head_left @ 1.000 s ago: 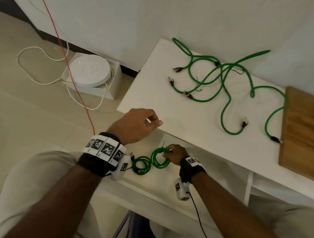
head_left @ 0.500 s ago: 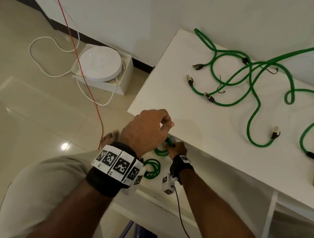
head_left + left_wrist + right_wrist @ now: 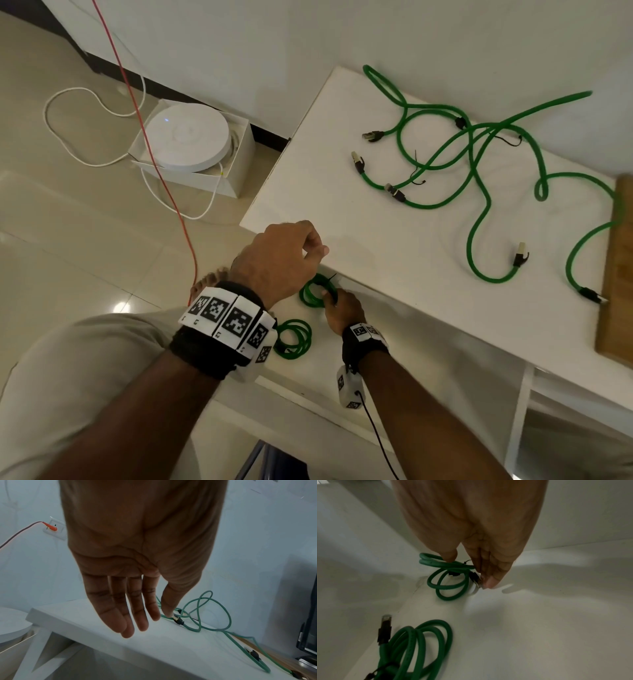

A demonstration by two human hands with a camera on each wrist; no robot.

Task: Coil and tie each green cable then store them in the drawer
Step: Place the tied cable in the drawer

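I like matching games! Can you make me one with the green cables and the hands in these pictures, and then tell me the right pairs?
Things:
1. Coiled cable in the right hand
2. Other coiled cable
3. Loose green cables
4. Left hand

Places or states:
A. Spread out uncoiled on the white tabletop
B. Held over the table's edge, gripping nothing
C. Lying alone in the drawer, nobody touching it
D. Being set down in the drawer, pinched by fingers

Right pairs: 1-D, 2-C, 3-A, 4-B
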